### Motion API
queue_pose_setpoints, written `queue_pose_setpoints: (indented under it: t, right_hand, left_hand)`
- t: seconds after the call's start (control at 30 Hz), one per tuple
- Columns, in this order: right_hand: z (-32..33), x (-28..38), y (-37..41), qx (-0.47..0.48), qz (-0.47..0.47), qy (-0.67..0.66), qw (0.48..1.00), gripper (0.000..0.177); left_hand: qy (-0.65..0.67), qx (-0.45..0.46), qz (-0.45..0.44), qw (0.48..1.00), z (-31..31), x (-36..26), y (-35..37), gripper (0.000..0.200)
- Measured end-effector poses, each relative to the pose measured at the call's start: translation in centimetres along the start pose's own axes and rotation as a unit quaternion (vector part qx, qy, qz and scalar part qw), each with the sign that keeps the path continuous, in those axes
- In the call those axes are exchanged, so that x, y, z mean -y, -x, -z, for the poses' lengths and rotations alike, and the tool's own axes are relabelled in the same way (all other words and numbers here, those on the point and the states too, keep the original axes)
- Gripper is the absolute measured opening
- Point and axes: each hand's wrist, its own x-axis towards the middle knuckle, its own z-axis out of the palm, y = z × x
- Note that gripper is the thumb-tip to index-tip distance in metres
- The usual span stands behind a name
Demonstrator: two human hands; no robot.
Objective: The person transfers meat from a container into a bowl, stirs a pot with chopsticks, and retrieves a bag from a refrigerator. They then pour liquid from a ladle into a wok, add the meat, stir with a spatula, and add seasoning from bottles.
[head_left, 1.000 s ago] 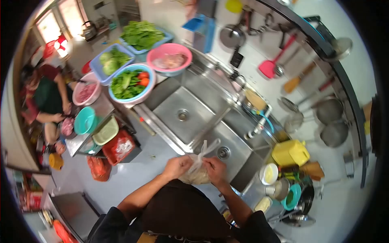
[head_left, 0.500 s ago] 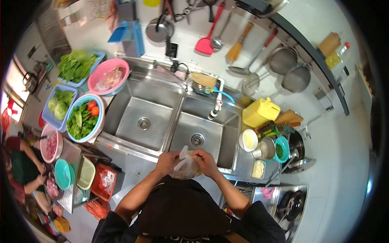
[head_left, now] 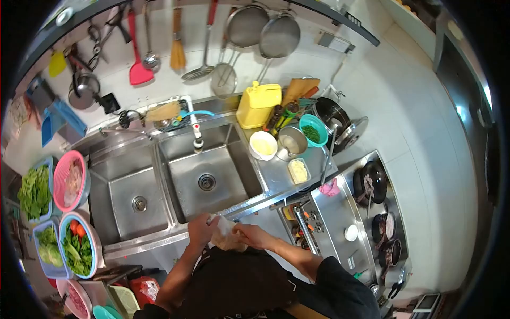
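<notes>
A clear plastic bag [head_left: 227, 240] with something pale brown inside hangs close to my body, in front of the sink's near edge. My left hand [head_left: 203, 229] is closed on the bag's upper left part. On the other side, my right hand [head_left: 255, 236] grips the bag's right edge. What exactly lies in the bag cannot be made out. Just beyond my hands is the right basin of the steel double sink [head_left: 175, 229].
Bowls of vegetables [head_left: 94, 242] and a pink basket [head_left: 59, 183] of raw meat stand left. Right of the sink are a yellow jug [head_left: 257, 106], a white bowl [head_left: 263, 154], a teal bowl [head_left: 322, 139] and a tub [head_left: 298, 171]. A stove with pans [head_left: 380, 183] lies further right.
My view has turned to the right, bringing the stove into sight; the co-worker at the left has dropped out of view. Both hands still hold the bag.
</notes>
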Motion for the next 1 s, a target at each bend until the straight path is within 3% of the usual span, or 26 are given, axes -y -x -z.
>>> queue_pose_setpoints:
  t: [0.07,0.13,0.23,0.3,0.37,0.4,0.5,0.53,0.6,0.63,0.67,0.73,0.83,0.9,0.93,0.97,1.0]
  right_hand:
    - [1.5,-1.6,1.6,0.016,-0.033,0.042,0.998,0.028]
    - [2.3,-5.0,2.7,-0.011,-0.015,0.080,0.997,0.022]
    - [6.5,-7.4,4.9,-0.083,-0.027,0.058,0.994,0.016]
    - [9.5,-9.0,6.1,-0.133,-0.039,0.000,0.990,0.013]
    - [12.4,-11.4,7.0,-0.167,-0.035,-0.076,0.982,0.011]
    - [13.2,-12.8,7.4,-0.194,-0.059,-0.118,0.972,0.010]
    - [14.6,-19.4,7.8,-0.325,0.037,-0.108,0.939,0.008]
    - [15.0,-21.7,7.9,-0.315,0.039,-0.133,0.939,0.010]
    - [15.4,-25.0,8.2,-0.330,0.012,-0.047,0.943,0.013]
    - [15.5,-26.2,8.2,-0.336,0.003,-0.005,0.942,0.014]
    - [15.6,-27.1,8.5,-0.276,0.004,0.033,0.961,0.015]
    - [16.0,-29.3,9.9,-0.159,0.005,0.117,0.980,0.019]
    - [20.9,-27.7,13.5,-0.142,-0.114,-0.040,0.982,0.021]
    - [22.9,-30.5,16.9,-0.386,-0.126,0.000,0.914,0.020]
    - [25.1,-32.0,18.8,-0.442,-0.255,0.108,0.853,0.019]
    - [27.2,-33.4,21.0,-0.567,-0.301,0.147,0.752,0.018]
    - [29.9,-34.2,24.6,-0.615,-0.289,0.234,0.696,0.022]
  left_hand:
    - [-0.020,0.054,-0.058,0.997,-1.3,-1.1,-1.5,0.032]
    - [-0.045,0.127,-0.087,0.987,-2.2,-3.6,-3.3,0.029]
    - [-0.086,0.166,-0.064,0.980,-5.7,-5.2,-6.2,0.022]
    - [0.000,0.139,-0.006,0.990,-8.1,-6.8,-8.4,0.019]
    - [-0.006,0.071,-0.015,0.997,-10.3,-9.0,-11.0,0.019]
    - [0.036,0.113,0.015,0.993,-10.8,-10.2,-12.4,0.023]
    - [0.146,0.057,0.044,0.987,-15.2,-13.2,-15.8,0.024]
    - [0.151,0.082,0.050,0.984,-16.5,-13.1,-16.7,0.028]
    - [0.137,0.086,0.052,0.986,-19.7,-13.0,-17.6,0.023]
    - [0.040,0.100,0.032,0.994,-21.0,-13.1,-17.5,0.023]
    - [-0.057,0.116,0.014,0.992,-22.2,-13.2,-17.3,0.025]
    - [-0.031,0.151,0.013,0.988,-23.6,-12.9,-16.6,0.031]
    - [-0.031,0.166,-0.018,0.985,-24.6,-10.6,-15.6,0.040]
    - [-0.036,0.178,-0.044,0.982,-24.2,-9.3,-15.0,0.046]
    - [-0.031,0.193,-0.059,0.979,-23.8,-9.4,-14.9,0.049]
    - [-0.028,0.205,-0.061,0.976,-23.4,-9.6,-14.7,0.052]
    - [-0.026,0.215,-0.064,0.974,-22.9,-9.9,-14.8,0.055]
